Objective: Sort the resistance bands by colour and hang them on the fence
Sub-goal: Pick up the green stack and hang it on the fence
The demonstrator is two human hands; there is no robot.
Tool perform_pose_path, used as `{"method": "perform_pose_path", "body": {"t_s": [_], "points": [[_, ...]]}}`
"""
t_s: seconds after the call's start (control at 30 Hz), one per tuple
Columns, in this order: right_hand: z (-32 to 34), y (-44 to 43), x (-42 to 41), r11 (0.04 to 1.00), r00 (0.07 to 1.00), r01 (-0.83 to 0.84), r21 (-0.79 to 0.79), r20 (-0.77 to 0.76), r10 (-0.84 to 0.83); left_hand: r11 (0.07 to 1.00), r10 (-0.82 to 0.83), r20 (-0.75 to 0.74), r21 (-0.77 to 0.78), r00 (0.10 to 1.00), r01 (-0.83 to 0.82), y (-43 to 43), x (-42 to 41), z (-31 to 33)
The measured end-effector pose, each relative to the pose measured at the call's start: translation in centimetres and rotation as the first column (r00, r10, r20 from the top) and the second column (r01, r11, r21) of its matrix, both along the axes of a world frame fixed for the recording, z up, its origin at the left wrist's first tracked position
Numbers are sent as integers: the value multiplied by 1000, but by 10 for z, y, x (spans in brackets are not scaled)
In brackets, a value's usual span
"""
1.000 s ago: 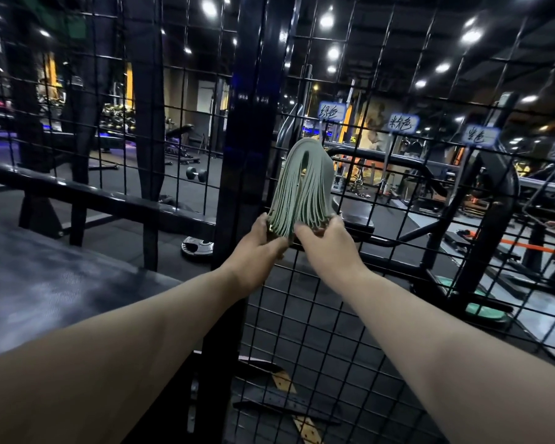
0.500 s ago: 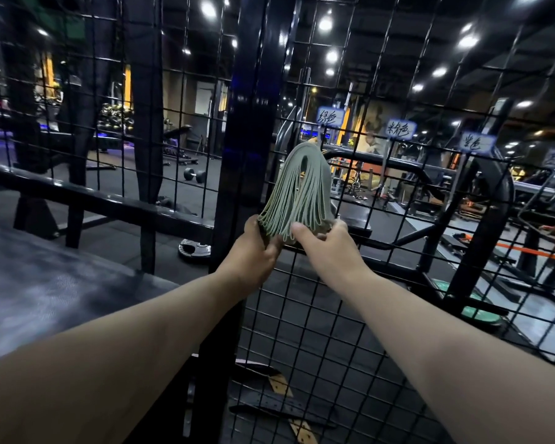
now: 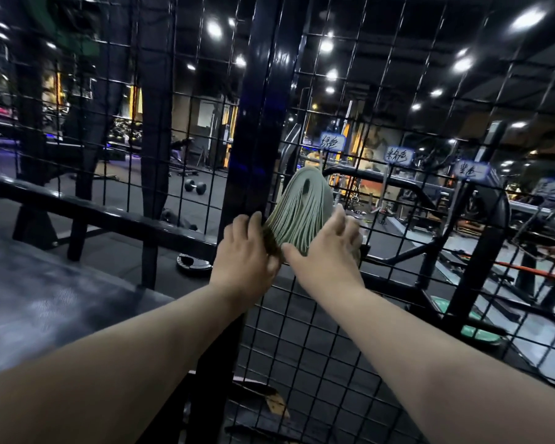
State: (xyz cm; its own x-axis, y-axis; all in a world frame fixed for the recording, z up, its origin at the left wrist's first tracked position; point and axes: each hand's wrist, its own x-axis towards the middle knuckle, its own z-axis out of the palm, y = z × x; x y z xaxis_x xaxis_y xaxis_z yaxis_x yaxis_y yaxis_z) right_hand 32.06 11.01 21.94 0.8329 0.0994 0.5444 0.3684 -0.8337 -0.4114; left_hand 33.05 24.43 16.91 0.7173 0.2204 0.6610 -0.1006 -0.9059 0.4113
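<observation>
Since 1 s ago both hands sit a bit lower and the bundle of pale green resistance bands (image 3: 302, 213) leans more to the right, fanned wider at the bottom. Bundle is looped over something on the black wire-mesh fence (image 3: 302, 315), just right of the thick black post (image 3: 253, 129); what it hangs on can't be made out. Left hand (image 3: 242, 256) is at the bundle's lower left edge, fingers curled against the bands, thumb side pressed to the dark end of the stack; looks clamped on the bands, though the finger grip behind is hidden. Right hand (image 3: 326, 248) lies over the bundle's lower right, fingers spread and apart, thumb across the band ends, resting on them rather than closed round. Hands nearly touch below the bundle. Three small label cards w/ handwriting hang on the mesh up right: one (image 3: 332, 143) just above the bundle, a second (image 3: 399, 156), a third (image 3: 471, 170) further right. Behind the fence: a dumbbell (image 3: 195, 186) on the gym floor, a weight plate (image 3: 194, 263) near the post base.
</observation>
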Motion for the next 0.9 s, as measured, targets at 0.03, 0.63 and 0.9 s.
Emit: {"method": "perform_pose_path", "body": {"t_s": [0.03, 0.63, 0.9], "points": [[1, 1, 2, 1000, 1000, 11, 0, 6, -11, 1000, -15, -4, 10, 1000, 15, 1, 1, 2], [11, -1, 16, 991, 993, -32, -131, 112, 47, 946, -35, 38, 323, 999, 21, -4, 10, 7], [16, -1, 14, 982, 989, -62, -178, 124, 85, 981, -61, -6, 184, 998, 61, -5, 6, 20]]}}
